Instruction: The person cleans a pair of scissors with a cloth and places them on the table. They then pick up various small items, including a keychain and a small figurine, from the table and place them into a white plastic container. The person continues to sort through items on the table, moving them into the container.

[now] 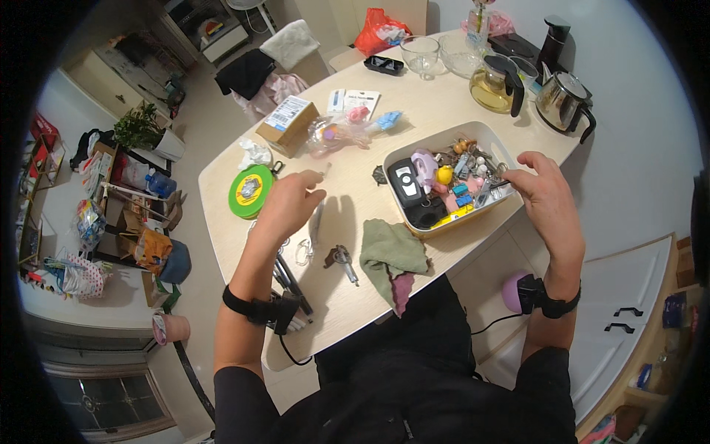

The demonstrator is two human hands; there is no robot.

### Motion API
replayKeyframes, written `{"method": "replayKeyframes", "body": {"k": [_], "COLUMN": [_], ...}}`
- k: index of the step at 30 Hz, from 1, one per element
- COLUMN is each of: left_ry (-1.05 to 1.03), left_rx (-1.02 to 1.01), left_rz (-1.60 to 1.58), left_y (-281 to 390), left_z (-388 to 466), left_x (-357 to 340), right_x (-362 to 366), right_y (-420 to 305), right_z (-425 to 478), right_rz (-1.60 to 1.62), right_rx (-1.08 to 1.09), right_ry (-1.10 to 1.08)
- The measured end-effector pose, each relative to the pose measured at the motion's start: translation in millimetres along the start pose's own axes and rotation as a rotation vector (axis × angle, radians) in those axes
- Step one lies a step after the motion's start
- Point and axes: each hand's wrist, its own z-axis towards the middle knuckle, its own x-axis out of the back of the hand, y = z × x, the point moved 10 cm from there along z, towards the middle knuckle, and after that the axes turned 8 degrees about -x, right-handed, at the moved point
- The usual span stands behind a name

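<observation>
My left hand [291,202] hovers over the table's left side with bent fingers, close to a green round container [250,191]. A small pale item [326,168] is by its fingertips; whether it is held is unclear. At the right end of a white bin [482,132], my right hand [546,202] has thumb and forefinger by a metal ring [502,168]; a grip cannot be made out. Inside the bin are a black remote-like case [409,186], a lilac plastic item [425,169], a yellow trinket [444,175], blue clips [462,195] and small metal pieces.
A green cloth [385,250], a metal tool [345,263] and dark pens [293,283] lie nearest me. Further back are a cardboard box [287,126], plastic packets [338,133], glass bowls [420,55], a glass teapot [492,89] and a steel kettle [561,100].
</observation>
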Motion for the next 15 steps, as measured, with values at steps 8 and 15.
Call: {"method": "replayKeyframes", "body": {"k": [8, 15], "left_ry": [-0.062, -0.212], "left_rx": [-0.073, -0.253], "left_rz": [0.199, 0.411], "left_y": [-3, -6], "left_z": [34, 52], "left_x": [-25, -42], "right_x": [-11, -7], "right_y": [-5, 15], "right_z": [6, -12], "right_rz": [0.062, 0.393], "right_rx": [0.124, -0.087], "right_ry": [-0.151, -0.155]}}
